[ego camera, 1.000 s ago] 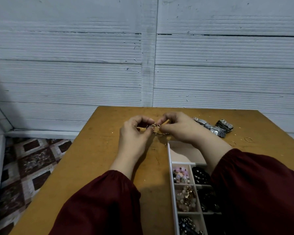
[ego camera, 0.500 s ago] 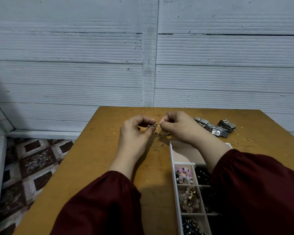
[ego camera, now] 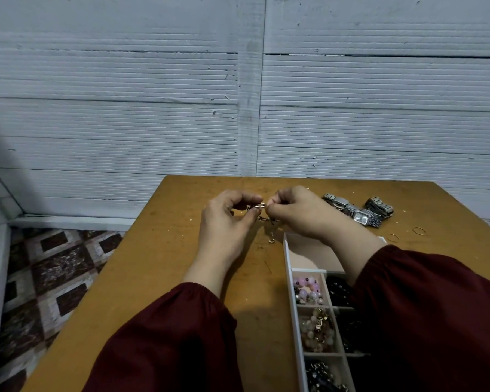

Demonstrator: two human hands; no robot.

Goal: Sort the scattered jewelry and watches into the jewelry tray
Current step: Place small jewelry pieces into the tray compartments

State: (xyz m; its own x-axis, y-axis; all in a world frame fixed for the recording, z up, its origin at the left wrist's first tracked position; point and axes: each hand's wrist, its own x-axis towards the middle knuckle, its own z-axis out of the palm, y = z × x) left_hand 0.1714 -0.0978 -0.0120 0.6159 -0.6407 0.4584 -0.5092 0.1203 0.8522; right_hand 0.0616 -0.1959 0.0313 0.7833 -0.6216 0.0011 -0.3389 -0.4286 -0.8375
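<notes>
My left hand (ego camera: 228,219) and my right hand (ego camera: 300,212) hold a thin gold chain bracelet (ego camera: 262,215) between them above the wooden table (ego camera: 167,264), each pinching one end. A small charm (ego camera: 271,240) dangles from the chain just beyond the tray's far left corner. The white jewelry tray (ego camera: 290,267) lies at the lower right; its far compartment is bare, and nearer ones hold pink bead bracelets (ego camera: 307,290), a pale bead bracelet (ego camera: 317,331) and dark bead pieces. My right sleeve hides the tray's right side.
Two silver metal watches (ego camera: 357,212) lie at the far right of the table, with two thin gold rings (ego camera: 419,231) beside them. A grey ribbed wall stands behind the table. Patterned floor tiles (ego camera: 54,278) show beyond the table's left edge.
The hands stay together on the chain with small finger movements. The dangling charm has dropped a little lower. The view shifted slightly, so the tray sits further right.
</notes>
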